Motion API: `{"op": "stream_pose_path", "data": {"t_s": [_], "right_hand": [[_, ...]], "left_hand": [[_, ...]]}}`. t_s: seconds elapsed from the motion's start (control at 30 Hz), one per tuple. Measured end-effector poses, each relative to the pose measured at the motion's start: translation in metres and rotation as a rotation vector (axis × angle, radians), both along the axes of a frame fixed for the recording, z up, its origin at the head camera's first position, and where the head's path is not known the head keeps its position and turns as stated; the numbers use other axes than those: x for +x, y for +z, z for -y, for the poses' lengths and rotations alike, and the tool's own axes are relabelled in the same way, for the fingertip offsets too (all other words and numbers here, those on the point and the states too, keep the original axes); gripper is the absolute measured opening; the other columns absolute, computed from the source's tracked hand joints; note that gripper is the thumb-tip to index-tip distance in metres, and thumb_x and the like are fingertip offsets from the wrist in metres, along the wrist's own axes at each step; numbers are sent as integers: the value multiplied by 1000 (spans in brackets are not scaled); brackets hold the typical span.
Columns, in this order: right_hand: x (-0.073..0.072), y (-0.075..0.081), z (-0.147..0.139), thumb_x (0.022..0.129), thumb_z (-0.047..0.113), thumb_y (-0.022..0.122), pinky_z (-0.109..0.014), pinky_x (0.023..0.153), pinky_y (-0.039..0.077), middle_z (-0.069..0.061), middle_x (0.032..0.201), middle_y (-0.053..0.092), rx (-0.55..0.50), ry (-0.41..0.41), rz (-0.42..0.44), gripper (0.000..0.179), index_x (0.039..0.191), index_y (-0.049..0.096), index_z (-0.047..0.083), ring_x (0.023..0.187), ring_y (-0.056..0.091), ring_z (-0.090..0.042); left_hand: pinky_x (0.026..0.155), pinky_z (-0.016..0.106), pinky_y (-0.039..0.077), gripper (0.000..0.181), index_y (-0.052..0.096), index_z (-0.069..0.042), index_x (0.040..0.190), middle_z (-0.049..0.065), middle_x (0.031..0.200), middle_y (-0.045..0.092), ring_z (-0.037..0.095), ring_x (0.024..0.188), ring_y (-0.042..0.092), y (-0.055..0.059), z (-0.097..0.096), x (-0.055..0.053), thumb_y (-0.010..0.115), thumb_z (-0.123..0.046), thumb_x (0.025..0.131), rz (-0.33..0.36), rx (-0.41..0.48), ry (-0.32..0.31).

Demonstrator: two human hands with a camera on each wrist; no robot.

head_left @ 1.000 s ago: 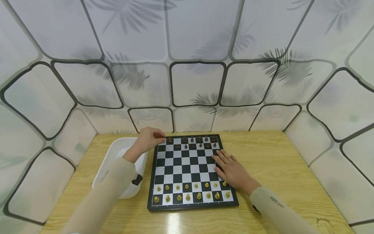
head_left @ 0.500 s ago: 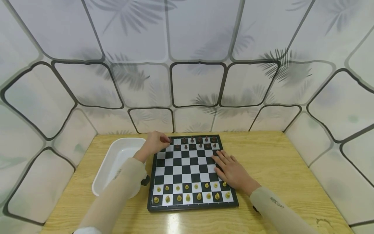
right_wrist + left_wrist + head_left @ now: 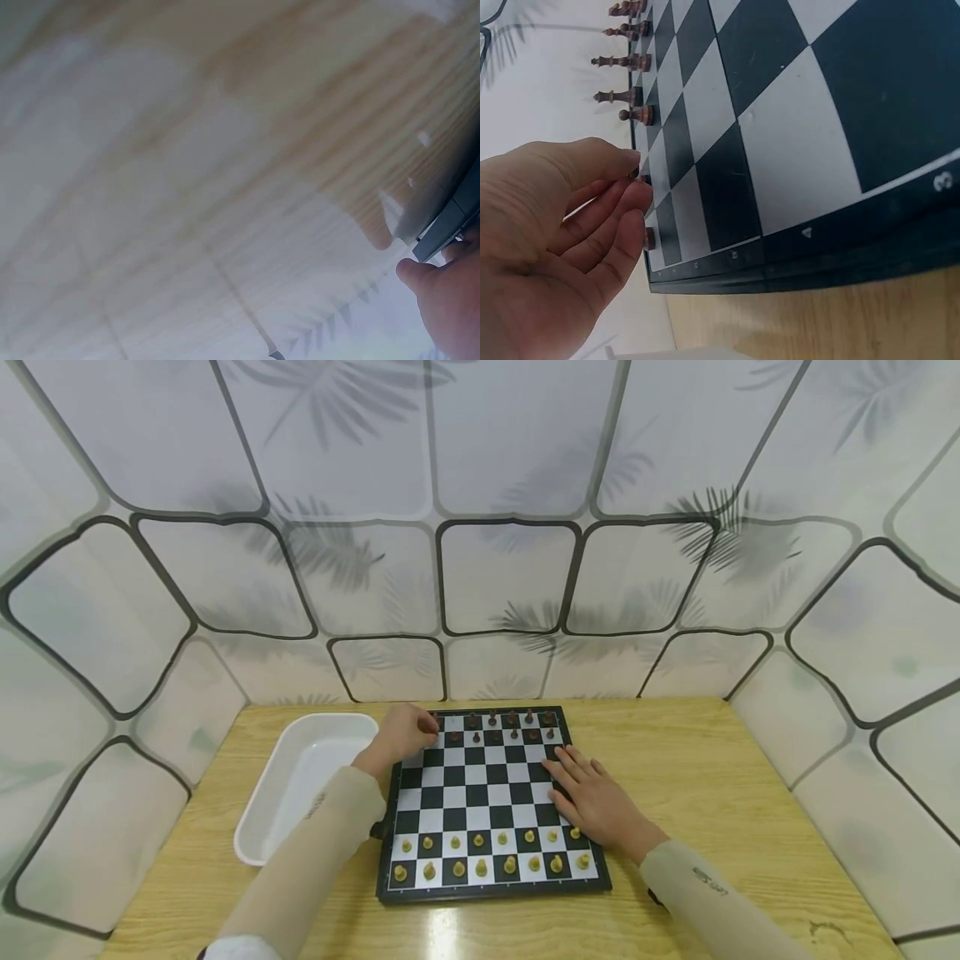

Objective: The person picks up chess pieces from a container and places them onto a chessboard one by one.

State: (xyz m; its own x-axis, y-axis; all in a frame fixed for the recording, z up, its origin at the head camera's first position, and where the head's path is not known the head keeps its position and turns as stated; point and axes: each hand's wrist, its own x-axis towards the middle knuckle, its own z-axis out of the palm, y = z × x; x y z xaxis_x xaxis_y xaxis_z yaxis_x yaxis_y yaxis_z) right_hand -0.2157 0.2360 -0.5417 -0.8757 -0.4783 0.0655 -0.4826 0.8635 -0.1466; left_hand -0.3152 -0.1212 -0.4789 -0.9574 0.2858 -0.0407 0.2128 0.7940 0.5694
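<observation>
A black-and-white chessboard lies on the table. My left hand is over its far left corner, thumb and fingertips pinching a small dark red chess piece, mostly hidden behind them. In the left wrist view, another dark red piece stands by the lower fingers of the left hand. Farther along stand several more dark red pieces, among them a pawn. My right hand rests flat on the board's right edge, fingers stretched. The right wrist view shows only part of the right hand at the board edge.
Two rows of yellow chess pieces stand along the near side of the board. A white plastic tub is left of the board, partly behind the left sleeve. A patterned wall rises behind the wooden table.
My left hand has moved slightly right, from the board's corner onto a dark red piece in the far row, and its fingers have closed there. The right hand stays in place.
</observation>
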Motion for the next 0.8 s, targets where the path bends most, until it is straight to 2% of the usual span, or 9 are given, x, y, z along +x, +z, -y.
{"op": "stream_pose_path", "data": {"t_s": [0.2, 0.8], "right_hand": [[1, 0, 0, 111, 47, 44, -66, 121, 34, -16, 170, 35, 3, 0, -11, 60, 162, 42, 15, 160, 29, -38], [1, 2, 0, 112, 47, 42, -65, 123, 32, -15, 172, 33, -11, -7, 17, 61, 164, 39, 16, 161, 25, -37]], "left_hand": [[79, 35, 58, 9, 81, -5, 98, 9, 95, 78, 19, 84, 68, -3, -2, 0, 78, -10, 92, 7, -30, -1], [82, 38, 59, 10, 81, -4, 99, 10, 98, 78, 21, 87, 68, -3, -2, 1, 77, -9, 92, 13, -24, 17]]}}
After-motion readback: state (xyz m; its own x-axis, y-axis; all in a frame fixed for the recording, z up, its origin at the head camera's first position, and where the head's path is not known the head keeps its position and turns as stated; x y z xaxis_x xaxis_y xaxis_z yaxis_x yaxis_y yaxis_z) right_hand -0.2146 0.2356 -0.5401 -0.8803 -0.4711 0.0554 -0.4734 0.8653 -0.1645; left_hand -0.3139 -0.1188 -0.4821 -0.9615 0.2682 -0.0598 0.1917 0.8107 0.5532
